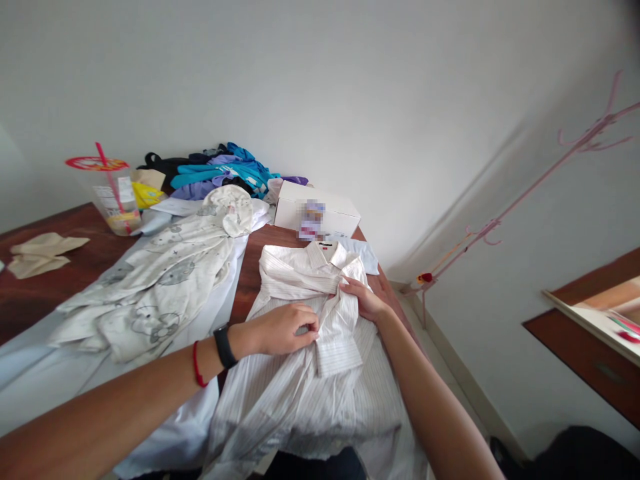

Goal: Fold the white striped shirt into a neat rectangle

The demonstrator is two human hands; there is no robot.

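A white striped shirt [295, 387] lies spread on the table, its collar at the far end. One sleeve is folded across the front, its cuff [340, 357] pointing toward me. My left hand [290, 328] pinches the left edge of that sleeve between thumb and fingers. Higher up, near the shoulder, my right hand [364, 300] grips the same sleeve, thumb on top. A black band and a red cord circle my left wrist.
Left of the shirt lies a patterned white cloth [170, 280] on pale fabric. Behind are a plastic cup with straw [115, 200], a clothes pile [220, 173] and a white box [290, 203]. A brown napkin [43, 253] lies far left; a pink coat rack [490, 230] leans right.
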